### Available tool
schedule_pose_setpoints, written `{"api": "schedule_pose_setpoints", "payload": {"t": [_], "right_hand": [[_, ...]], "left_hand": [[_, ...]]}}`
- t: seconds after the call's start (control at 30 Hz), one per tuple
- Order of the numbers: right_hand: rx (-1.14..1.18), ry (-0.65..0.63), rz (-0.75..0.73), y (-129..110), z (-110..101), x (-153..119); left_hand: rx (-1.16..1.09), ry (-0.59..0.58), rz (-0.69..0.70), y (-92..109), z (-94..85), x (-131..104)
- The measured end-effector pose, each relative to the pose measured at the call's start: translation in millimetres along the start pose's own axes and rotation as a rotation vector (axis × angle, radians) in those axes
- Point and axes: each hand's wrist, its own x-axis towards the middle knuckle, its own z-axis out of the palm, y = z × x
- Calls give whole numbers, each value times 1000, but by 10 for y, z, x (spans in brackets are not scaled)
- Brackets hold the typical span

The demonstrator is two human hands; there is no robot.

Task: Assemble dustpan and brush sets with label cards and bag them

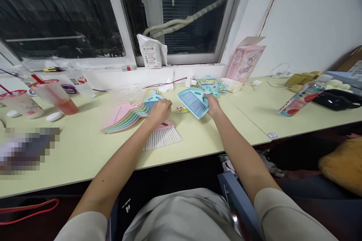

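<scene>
My right hand [212, 104] is closed on a light blue dustpan [185, 96] with a blue-bristled brush lying in it, tilted above the table. My left hand [160, 112] has its fingers bent together over the table; what they grip, if anything, is hidden. Just behind that hand lies a blue brush [152, 98], and in front of it a pink brush with white bristles [164, 138]. To the left is a stack of nested dustpans [121, 117] in pink, green and blue. More light blue pieces and packets [212, 84] lie at the back.
Drink cups [60, 98] stand at the left on the pale table [198, 141]. A pink box [246, 62] is by the wall, a white bag [152, 54] on the sill. A bottle [302, 98] and a black object [339, 99] are at the right.
</scene>
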Motion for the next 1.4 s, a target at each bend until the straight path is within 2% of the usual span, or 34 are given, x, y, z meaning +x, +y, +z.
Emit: {"api": "schedule_pose_setpoints", "payload": {"t": [0.07,0.17,0.27,0.47,0.6,0.77,0.9,1.03,1.17,1.3,1.4], "right_hand": [[-22,-30,-37,-12,33,-43],[-35,-7,-62,-39,28,-56],[-33,22,-83,-45,11,-28],[-69,3,-104,-8,27,0],[-82,6,-104,4,17,14],[-91,13,-94,14,-12,58],[-72,11,-96,21,-29,93],[-43,7,-99,10,-30,95],[-33,16,-86,-5,-18,74],[-14,47,-89,-13,-17,55],[-4,78,-90,-6,7,14]], "left_hand": [[-4,-49,70,16,8,-23],[4,-170,172,65,89,-59],[16,-247,209,112,207,-61],[12,-331,127,166,328,6],[12,-322,70,204,328,0],[-57,-214,-19,208,344,-15],[-160,-67,-182,154,364,34],[-429,223,-338,32,325,102],[-726,481,-397,-73,188,151],[-1041,624,-429,-58,39,185],[-1213,624,-475,17,9,198]]}}
